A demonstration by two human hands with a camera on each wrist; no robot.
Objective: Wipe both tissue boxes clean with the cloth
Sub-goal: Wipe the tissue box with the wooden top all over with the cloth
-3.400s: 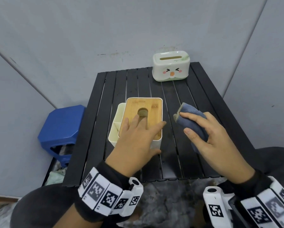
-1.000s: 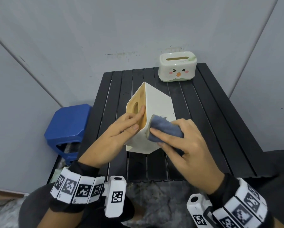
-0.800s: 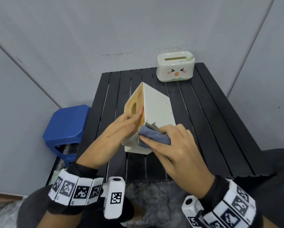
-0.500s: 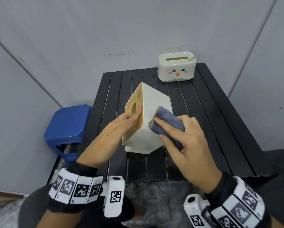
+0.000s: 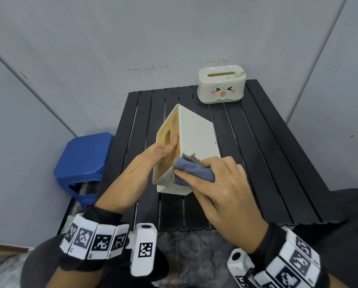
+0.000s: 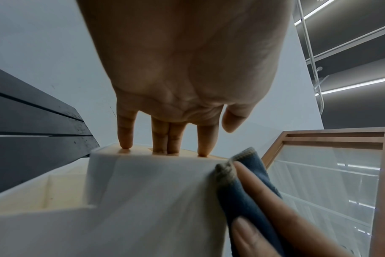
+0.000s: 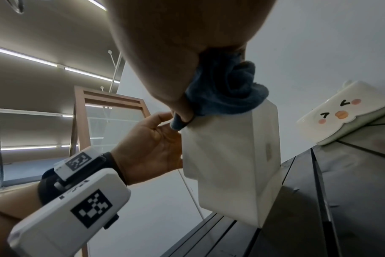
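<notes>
The right hand [image 5: 219,188], gripping the blue cloth [image 5: 192,172], has slid back from the white side of the tipped box [image 5: 196,138] to its near edge, so wiping of this first box continues. The left hand [image 5: 145,165] props the bamboo lid [image 5: 169,142] with straight fingers. The face box [image 5: 221,87] waits untouched at the bench's [image 5: 267,142] far right; neither slot shows any tissue.

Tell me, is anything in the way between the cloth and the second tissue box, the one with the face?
Nothing visible. The right hand presses the cloth on the tilted box. Only bare table slats lie between the cloth and the face box at the far edge.
</notes>
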